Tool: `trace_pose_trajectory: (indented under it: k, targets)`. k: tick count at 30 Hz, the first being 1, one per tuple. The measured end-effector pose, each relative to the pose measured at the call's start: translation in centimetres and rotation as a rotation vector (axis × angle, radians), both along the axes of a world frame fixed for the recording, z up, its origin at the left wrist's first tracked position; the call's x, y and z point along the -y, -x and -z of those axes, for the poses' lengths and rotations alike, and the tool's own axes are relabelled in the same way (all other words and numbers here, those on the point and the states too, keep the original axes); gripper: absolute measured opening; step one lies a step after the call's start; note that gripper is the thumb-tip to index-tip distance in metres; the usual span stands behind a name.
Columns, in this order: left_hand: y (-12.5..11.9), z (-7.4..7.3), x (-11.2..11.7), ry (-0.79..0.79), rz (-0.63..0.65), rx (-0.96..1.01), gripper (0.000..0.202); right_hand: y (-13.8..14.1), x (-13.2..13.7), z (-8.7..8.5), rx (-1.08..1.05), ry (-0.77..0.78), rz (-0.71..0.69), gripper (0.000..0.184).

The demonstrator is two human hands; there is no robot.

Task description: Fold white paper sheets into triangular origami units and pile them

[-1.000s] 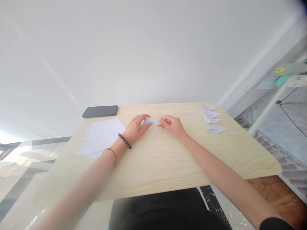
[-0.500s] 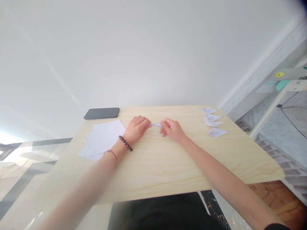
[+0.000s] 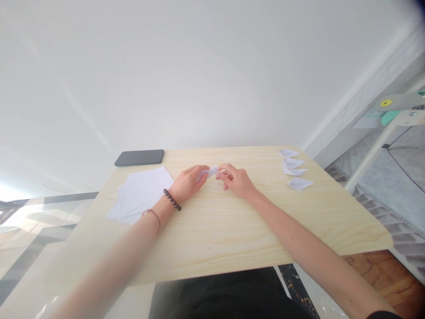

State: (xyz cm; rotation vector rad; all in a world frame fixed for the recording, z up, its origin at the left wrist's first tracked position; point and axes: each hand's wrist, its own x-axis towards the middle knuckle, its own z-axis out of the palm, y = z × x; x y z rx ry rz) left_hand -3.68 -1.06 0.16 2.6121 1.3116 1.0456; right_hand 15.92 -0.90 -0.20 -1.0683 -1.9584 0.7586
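Observation:
My left hand (image 3: 189, 182), with a dark bead bracelet and a thin bangle at its wrist, is closed on a small folded white paper (image 3: 212, 170) above the middle of the table. Its fingers cover much of the paper. At the paper's right tip is my right hand (image 3: 237, 179), thumb and forefinger a little apart; whether a fingertip touches the tip is hard to make out. Several white sheets (image 3: 144, 190) lie in a loose pile left of my left hand. Over on the right, several pointed folded papers (image 3: 299, 183) lie in a column.
A dark phone (image 3: 139, 157) rests at the back left of the pale wooden table (image 3: 212, 239). Behind the table rises a white wall (image 3: 212, 79). A white metal frame (image 3: 368, 153) stands beyond the right edge.
The folded paper has turned in my left hand, its right end tilting up and showing more of its face. My right fingers have loosened from their pinch on it.

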Motion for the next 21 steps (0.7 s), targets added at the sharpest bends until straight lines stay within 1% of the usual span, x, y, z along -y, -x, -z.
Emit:
trace_pose_trajectory:
  k: [4,8,12,16,19,21]
  targets:
    - [-0.05,0.0,0.07,0.041,0.007,0.037,0.019,0.11,0.0,0.2,0.045,-0.037,0.002,0.029]
    - [-0.1,-0.08,0.21,0.049,0.03,0.054,0.018,0.04,-0.01,0.34,0.081,-0.076,-0.002,0.031]
    - [-0.06,-0.14,0.25,0.052,0.058,0.053,0.02,0.01,-0.15,0.55,0.114,-0.042,0.024,0.034]
    - [-0.1,-0.11,0.18,0.045,0.135,0.014,0.021,0.04,-0.32,0.7,0.099,0.007,0.028,0.029]
    - [-0.18,-0.01,0.1,0.009,0.165,-0.025,0.021,0.0,-0.37,0.69,0.101,0.039,0.016,0.028]
    - [-0.21,0.07,0.04,-0.03,0.157,-0.04,0.02,-0.02,-0.35,0.57,0.133,0.016,0.011,0.028]
